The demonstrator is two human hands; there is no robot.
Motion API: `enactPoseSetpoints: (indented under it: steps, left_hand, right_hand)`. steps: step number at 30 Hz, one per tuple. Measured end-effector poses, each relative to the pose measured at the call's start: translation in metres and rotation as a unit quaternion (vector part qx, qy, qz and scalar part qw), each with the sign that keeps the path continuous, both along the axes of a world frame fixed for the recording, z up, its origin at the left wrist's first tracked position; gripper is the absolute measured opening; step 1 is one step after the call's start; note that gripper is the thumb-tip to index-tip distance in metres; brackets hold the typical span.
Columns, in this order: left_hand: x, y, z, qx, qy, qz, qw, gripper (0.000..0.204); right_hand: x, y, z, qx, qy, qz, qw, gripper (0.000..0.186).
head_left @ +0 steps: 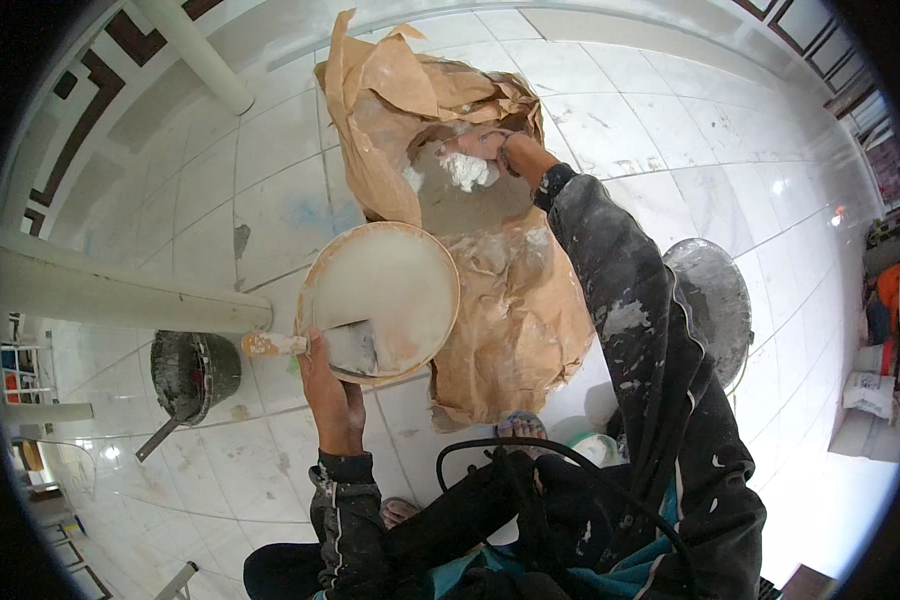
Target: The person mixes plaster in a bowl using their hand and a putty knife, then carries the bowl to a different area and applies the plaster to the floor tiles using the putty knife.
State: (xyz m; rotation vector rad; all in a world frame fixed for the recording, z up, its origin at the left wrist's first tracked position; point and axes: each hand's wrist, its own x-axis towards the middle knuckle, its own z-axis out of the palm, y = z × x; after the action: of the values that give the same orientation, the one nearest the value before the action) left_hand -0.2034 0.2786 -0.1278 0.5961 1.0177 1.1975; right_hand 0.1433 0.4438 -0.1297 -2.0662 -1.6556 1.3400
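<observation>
Spattered sleeve, right grip cupping clumpy powder, left grip pinching scraper (flat-bladed)

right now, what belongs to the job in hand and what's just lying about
In use:
torn brown paper sack
white powder in the right hand
round bucket of pale contents
scraper in the left hand

Seemingly lying about:
dark bucket, left
grey-smeared bucket, right

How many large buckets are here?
3: a pale-filled bucket in front, a dark bucket at left, a grey bucket at right, partly behind the sleeve. Others may be hidden.
</observation>
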Motion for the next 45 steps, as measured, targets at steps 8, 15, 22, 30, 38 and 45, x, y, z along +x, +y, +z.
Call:
enactPoseSetpoints:
  steps: [8, 15, 22, 30, 38, 45]
  left_hand:
    - [0.008, 0.000, -0.002, 0.002, 0.011, -0.006, 1.000, 0.053]
    - [0.028, -0.001, 0.011, -0.015, 0.011, -0.020, 1.000, 0.052]
    - [0.022, -0.001, 0.009, -0.014, 0.040, 0.000, 0.999, 0.054]
    - [0.022, -0.003, 0.013, -0.012, 0.036, -0.009, 0.999, 0.056]
    - [0.024, -0.003, 0.010, 0.000, 0.040, 0.002, 0.999, 0.054]
    - [0.017, -0.004, 0.009, -0.014, 0.043, 0.015, 0.999, 0.052]
  right_hand:
    - [-0.013, -0.024, 0.051, -0.006, -0.011, -0.017, 1.000, 0.067]
    - [0.002, 0.005, 0.011, 0.078, -0.055, 0.187, 0.978, 0.063]
    - [-0.094, -0.045, 0.059, 0.101, -0.027, 0.182, 0.978, 0.045]
    - [-0.126, -0.068, 0.041, 0.229, -0.172, 0.213, 0.934, 0.037]
    - [-0.143, -0.074, 0.041, 0.322, -0.132, 0.176, 0.921, 0.030]
    - [-0.103, -0.069, 0.057, 0.391, -0.109, 0.130, 0.905, 0.029]
